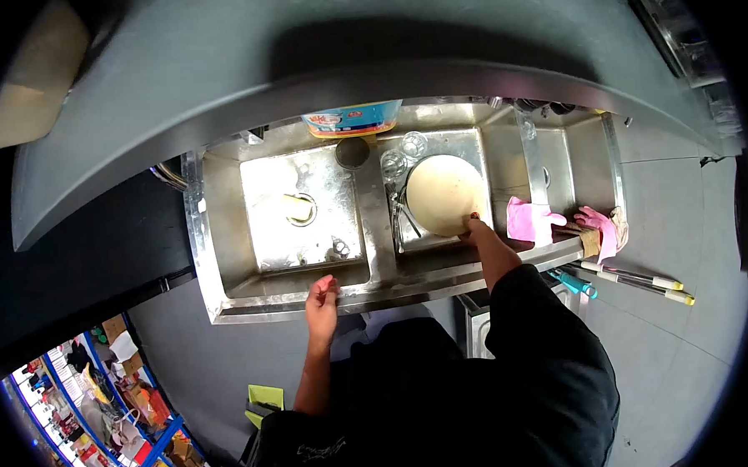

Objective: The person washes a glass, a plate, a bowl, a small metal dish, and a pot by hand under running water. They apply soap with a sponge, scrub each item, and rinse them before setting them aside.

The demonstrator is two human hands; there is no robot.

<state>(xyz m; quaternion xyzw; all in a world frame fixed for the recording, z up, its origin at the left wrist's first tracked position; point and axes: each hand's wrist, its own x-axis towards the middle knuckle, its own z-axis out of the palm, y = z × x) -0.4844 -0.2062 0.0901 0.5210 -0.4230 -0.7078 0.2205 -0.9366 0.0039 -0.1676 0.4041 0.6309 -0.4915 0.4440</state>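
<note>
In the head view, my right hand (476, 231) grips the near right rim of a large round cream-coloured plate (446, 193), with the thumb at its edge. The plate is over the right basin (442, 254). Beside it stand two clear glasses (404, 154), and some thin utensils (405, 215) lie to its left. My left hand (322, 296) hovers by the sink's front edge, its fingers loosely bent and nothing visible in them. It is nearest to the left basin (308, 249), where a pale piece (298, 208) lies at the drain.
A blue tub (354, 117) stands at the back, near a dark round cup (353, 153) by the divider. Pink gloves (532, 221) hang over the right rim. A grey shelf (332, 43) overhangs the back. Long handles (635, 280) stick out at right; stocked shelves (106, 395) stand lower left.
</note>
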